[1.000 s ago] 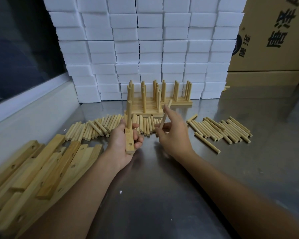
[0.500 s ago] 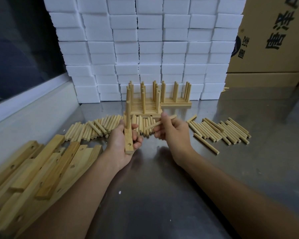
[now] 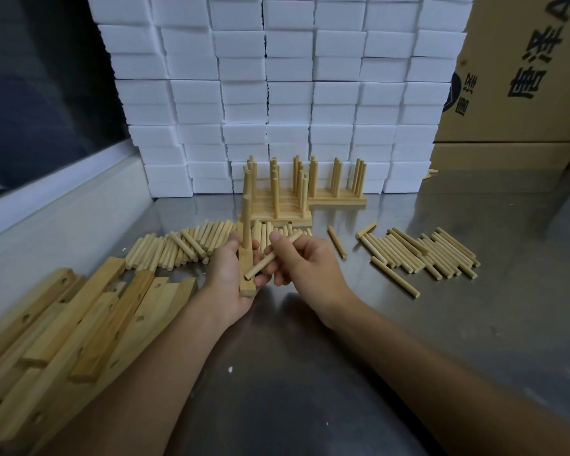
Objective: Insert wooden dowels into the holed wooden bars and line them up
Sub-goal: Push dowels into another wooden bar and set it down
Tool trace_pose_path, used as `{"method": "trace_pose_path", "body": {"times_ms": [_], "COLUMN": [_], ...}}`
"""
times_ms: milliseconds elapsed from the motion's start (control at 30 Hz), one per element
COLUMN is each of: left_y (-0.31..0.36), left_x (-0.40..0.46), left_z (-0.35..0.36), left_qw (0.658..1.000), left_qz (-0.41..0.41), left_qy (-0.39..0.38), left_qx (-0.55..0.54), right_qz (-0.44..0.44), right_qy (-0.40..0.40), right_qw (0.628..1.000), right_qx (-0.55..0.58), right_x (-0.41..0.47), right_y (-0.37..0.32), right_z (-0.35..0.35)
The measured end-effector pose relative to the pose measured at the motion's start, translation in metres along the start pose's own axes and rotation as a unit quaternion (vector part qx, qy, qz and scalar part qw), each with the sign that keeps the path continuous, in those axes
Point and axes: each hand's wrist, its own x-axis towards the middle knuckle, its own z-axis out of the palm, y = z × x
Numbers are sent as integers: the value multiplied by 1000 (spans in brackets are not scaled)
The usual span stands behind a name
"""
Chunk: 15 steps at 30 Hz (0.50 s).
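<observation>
My left hand (image 3: pixel 226 274) grips a short holed wooden bar (image 3: pixel 247 281) lying along its palm, with one dowel (image 3: pixel 246 222) standing upright in the bar's far end. My right hand (image 3: pixel 306 264) pinches a loose dowel (image 3: pixel 272 256) held slanted, its lower end over the bar's middle. Finished bars with upright dowels (image 3: pixel 277 205) stand in rows behind the hands, with another group of dowelled bars (image 3: pixel 338 192) to their right. Loose dowels (image 3: pixel 178 246) lie in a fan to the left and a second dowel pile (image 3: pixel 422 251) lies to the right.
A heap of empty holed bars (image 3: pixel 79 324) lies at the left on the steel table (image 3: pixel 310 373). White foam blocks (image 3: pixel 277 93) form a wall at the back. A cardboard box (image 3: pixel 524 77) stands at the back right. A dark window (image 3: pixel 40 93) runs along the left.
My right hand has turned its dowel from nearly upright to slanted and brought it left and down, over the bar in my left hand. The left hand has barely moved.
</observation>
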Motion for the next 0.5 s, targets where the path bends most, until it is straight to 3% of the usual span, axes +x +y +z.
{"method": "trace_pose_path", "body": {"times_ms": [167, 300, 400, 500], "left_y": [0, 1, 3, 4], "left_x": [-1, -3, -5, -8], "left_z": [0, 1, 3, 4], "left_qw": [1000, 999, 998, 998], "left_qz": [2, -18, -33, -44], "left_qy": [2, 29, 50, 54], "left_qx": [4, -1, -1, 7], "right_qz": [-75, -179, -230, -244], "right_qy": [-22, -60, -81, -84], "right_qw": [988, 924, 895, 892], "right_qx": [-131, -332, -372, -372], "right_x": [-1, -3, -6, -8], "right_y": [-6, -15, -18, -19], "right_z": [3, 6, 12, 15]}}
